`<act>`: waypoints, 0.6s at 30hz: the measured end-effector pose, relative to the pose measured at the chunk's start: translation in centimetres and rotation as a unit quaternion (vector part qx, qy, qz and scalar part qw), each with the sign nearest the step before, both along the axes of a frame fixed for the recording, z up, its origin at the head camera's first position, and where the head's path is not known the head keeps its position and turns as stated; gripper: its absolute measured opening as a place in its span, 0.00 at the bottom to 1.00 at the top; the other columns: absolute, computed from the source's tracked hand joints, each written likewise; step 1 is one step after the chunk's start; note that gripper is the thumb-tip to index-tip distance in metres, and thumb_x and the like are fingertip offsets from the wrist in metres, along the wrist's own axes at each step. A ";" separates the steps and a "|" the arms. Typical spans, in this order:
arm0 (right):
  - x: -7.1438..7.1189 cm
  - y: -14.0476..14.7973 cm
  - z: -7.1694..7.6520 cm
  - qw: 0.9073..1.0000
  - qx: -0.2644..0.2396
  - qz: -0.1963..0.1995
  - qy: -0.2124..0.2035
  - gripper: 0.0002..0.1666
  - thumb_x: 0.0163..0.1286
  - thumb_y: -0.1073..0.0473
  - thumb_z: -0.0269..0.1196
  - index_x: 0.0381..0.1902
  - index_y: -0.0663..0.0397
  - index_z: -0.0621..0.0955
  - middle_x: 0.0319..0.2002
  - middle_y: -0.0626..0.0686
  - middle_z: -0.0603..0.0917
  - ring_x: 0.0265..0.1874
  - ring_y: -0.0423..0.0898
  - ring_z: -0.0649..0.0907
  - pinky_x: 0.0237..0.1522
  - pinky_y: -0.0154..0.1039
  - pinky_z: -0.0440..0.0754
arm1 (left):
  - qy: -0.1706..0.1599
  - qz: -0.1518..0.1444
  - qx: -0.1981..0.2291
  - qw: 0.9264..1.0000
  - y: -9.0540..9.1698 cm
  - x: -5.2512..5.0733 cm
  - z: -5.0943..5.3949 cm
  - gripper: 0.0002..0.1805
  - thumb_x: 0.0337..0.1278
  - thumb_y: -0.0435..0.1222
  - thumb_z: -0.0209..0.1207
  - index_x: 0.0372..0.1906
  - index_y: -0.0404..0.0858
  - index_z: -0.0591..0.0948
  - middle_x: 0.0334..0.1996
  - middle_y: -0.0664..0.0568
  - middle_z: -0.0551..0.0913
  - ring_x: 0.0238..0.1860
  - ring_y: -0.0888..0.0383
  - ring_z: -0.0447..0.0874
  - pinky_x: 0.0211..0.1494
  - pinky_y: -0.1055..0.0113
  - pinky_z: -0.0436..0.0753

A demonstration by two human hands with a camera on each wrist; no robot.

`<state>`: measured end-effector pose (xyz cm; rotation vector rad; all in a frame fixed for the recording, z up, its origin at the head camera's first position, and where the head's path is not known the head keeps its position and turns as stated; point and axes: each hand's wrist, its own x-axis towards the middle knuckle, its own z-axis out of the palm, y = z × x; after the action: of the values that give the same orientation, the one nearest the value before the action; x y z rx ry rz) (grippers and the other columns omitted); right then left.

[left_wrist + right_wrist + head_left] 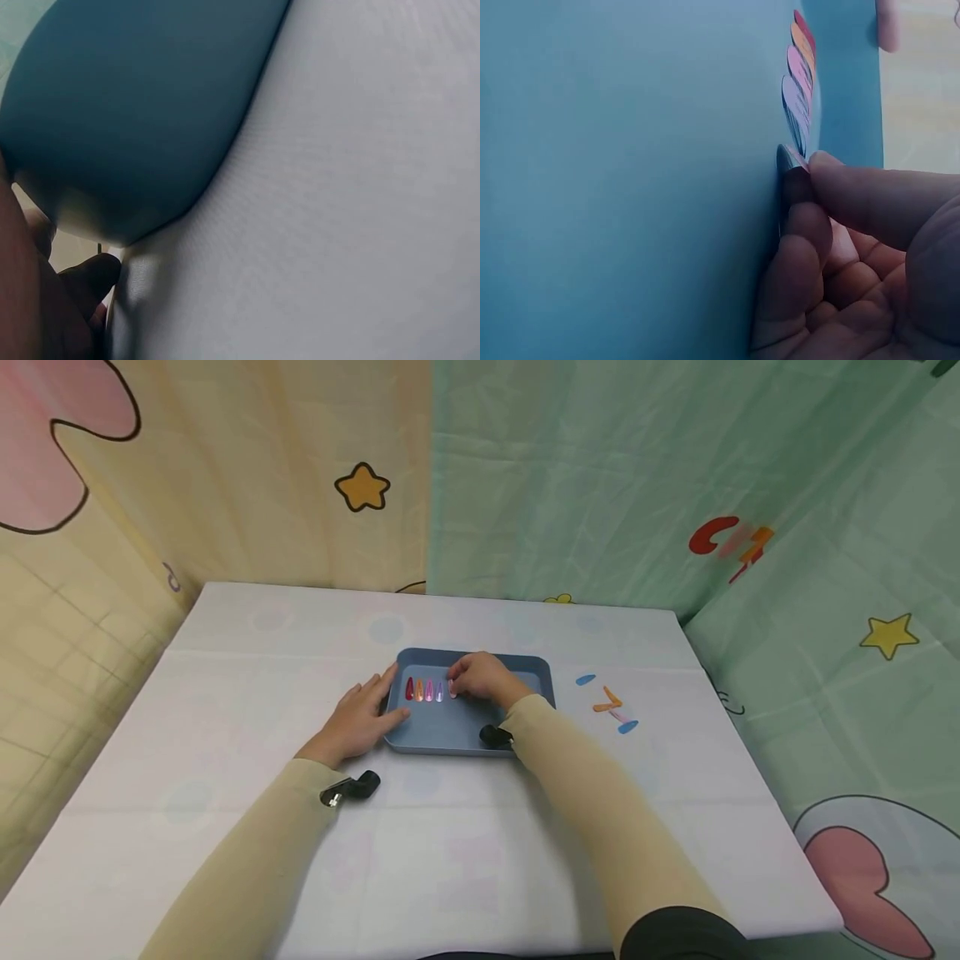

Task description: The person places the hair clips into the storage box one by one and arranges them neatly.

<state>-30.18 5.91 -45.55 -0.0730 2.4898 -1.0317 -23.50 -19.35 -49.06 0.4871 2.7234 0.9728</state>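
Sleeves (232, 868): both beige, nearest my head view, stretching over the counter (450, 893) from the near side of the tray (435, 735).
Left hand (358, 718): fingers straight and spread wide against the tray's left rim, thumb over its left side; it holds nothing that I can see.
Right hand (483, 678): above the tray, narrowed to a pinch on a pale pink piece (793, 156); whether that piece touches the tray floor, I cannot tell.
Row in the tray: left of the pinched piece I count four pieces side by side, from the tray's left: red piece (409, 688), orange piece (419, 691), pink piece (429, 691), lilac piece (440, 692).
Loose pieces on the counter: right of the tray, a blue piece (585, 679) by itself, then two orange slips (612, 697), a pinkish slip (620, 716) and another blue one (627, 727) close together.
Curtains (600, 485): yellow and green, beyond the tray.
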 end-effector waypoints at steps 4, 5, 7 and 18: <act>0.2 -0.2 0.0 1.000 0.008 0.005 -0.002 0.20 0.68 0.63 0.72 0.58 0.55 0.87 0.49 0.54 0.88 0.36 0.44 0.80 0.36 0.32 0.79 | 0.000 0.001 -0.001 1.000 0.0 0.0 0.1 0.48 0.76 0.58 0.54 0.88 0.50 0.42 0.86 0.42 0.51 0.87 0.38 0.42 0.88 0.41 0.37; 0.2 -0.2 0.0 1.000 0.012 0.007 0.000 0.20 0.68 0.63 0.72 0.58 0.55 0.87 0.50 0.54 0.89 0.37 0.44 0.80 0.37 0.32 0.79 | 0.001 0.001 -0.001 1.000 0.0 0.0 0.1 0.48 0.77 0.58 0.54 0.88 0.50 0.42 0.86 0.42 0.51 0.87 0.38 0.42 0.88 0.41 0.37; 0.3 -0.2 -0.2 1.000 0.017 0.011 0.004 0.20 0.68 0.63 0.72 0.58 0.54 0.88 0.52 0.54 0.89 0.39 0.44 0.80 0.39 0.33 0.79 | 0.001 0.001 -0.002 1.000 0.0 0.0 0.0 0.48 0.77 0.57 0.54 0.88 0.50 0.43 0.86 0.42 0.51 0.87 0.38 0.42 0.88 0.41 0.37; 0.6 -0.2 -0.3 0.998 0.044 0.026 0.033 0.19 0.68 0.61 0.73 0.56 0.52 0.89 0.56 0.52 0.89 0.49 0.47 0.82 0.59 0.43 0.83 | -0.003 0.001 0.003 1.000 0.0 0.0 0.0 0.48 0.76 0.58 0.55 0.88 0.51 0.43 0.86 0.42 0.51 0.87 0.38 0.42 0.88 0.40 0.37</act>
<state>-29.57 5.66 -45.89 -0.1458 2.5747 -0.9123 -23.52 -19.36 -49.04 0.4806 2.7165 0.9823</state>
